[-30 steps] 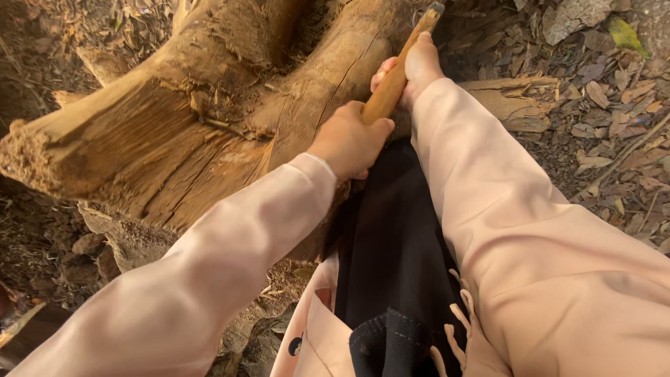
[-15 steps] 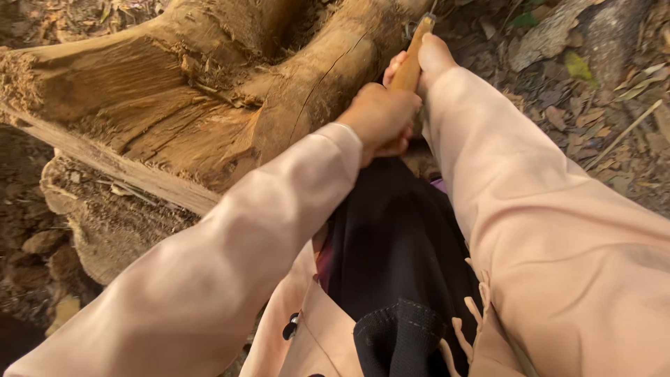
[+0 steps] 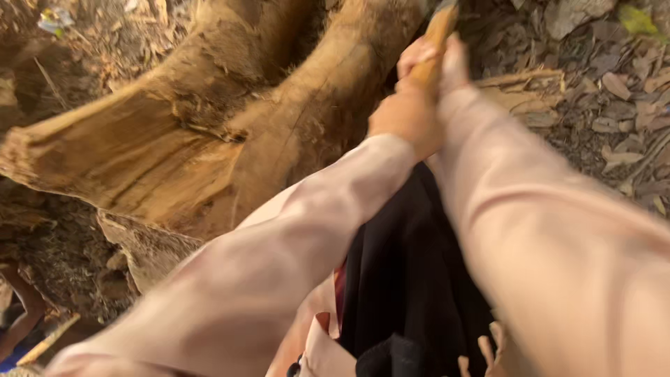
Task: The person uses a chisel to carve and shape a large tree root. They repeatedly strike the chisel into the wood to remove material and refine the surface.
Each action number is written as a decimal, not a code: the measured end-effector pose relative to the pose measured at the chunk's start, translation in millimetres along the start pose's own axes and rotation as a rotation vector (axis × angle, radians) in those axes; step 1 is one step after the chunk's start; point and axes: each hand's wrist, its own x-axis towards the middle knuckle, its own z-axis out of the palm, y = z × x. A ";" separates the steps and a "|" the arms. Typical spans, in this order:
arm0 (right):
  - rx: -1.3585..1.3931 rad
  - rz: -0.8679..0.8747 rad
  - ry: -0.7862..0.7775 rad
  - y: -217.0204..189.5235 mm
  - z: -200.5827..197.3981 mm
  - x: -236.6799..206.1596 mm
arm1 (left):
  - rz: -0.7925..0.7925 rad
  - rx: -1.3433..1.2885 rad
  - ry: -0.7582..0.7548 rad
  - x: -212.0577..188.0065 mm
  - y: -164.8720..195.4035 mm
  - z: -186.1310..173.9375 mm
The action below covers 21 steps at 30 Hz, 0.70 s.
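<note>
Both hands grip one wooden tool handle [image 3: 438, 35] that points away from me toward the top of the view; its head is out of sight. My left hand [image 3: 405, 119] is wrapped around the lower part of the handle. My right hand [image 3: 436, 59] holds it higher up. Both arms wear pale pink sleeves. To the left of the hands lies a big split log [image 3: 209, 139] with raw, splintered orange wood. The picture is blurred by motion.
Dry leaves and bark chips [image 3: 600, 91] cover the ground on the right. Dark soil and stones [image 3: 63, 272] lie under the log on the left. Black cloth [image 3: 412, 279] hangs between my arms. Another person's bare foot [image 3: 21, 314] shows at the lower left edge.
My hands and the handle have shifted up and a little right in the view. The log now sits lower and further left, and blur has increased.
</note>
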 end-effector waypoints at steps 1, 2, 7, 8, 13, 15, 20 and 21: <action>-0.157 -0.078 0.143 -20.8 -0.3 -7.3 | 0.016 -0.063 0.025 -0.8 10.0 16.0; -0.317 -0.148 0.283 -43.8 -3.4 -18.3 | -0.046 -0.236 -0.082 -3.7 14.9 30.2; -0.582 -0.305 0.604 -104.7 -6.7 -64.4 | -0.112 -0.960 -0.555 -1.2 26.5 47.0; -0.584 -0.321 0.618 -98.9 -10.4 -75.9 | -0.181 -0.981 -0.616 -7.1 25.1 42.9; -0.454 -0.310 0.726 -17.9 -52.4 -157.8 | -0.441 -1.121 -0.814 -103.4 11.2 43.1; -0.470 -0.286 0.833 20.1 -75.4 -185.9 | -0.524 -1.127 -0.836 -151.8 -3.6 51.2; -0.447 -0.160 0.787 72.7 -97.3 -206.1 | -0.688 -1.315 -0.795 -224.4 -48.0 53.5; -0.492 -0.142 0.779 80.8 -94.2 -205.0 | -0.707 -1.336 -0.780 -229.9 -52.1 49.1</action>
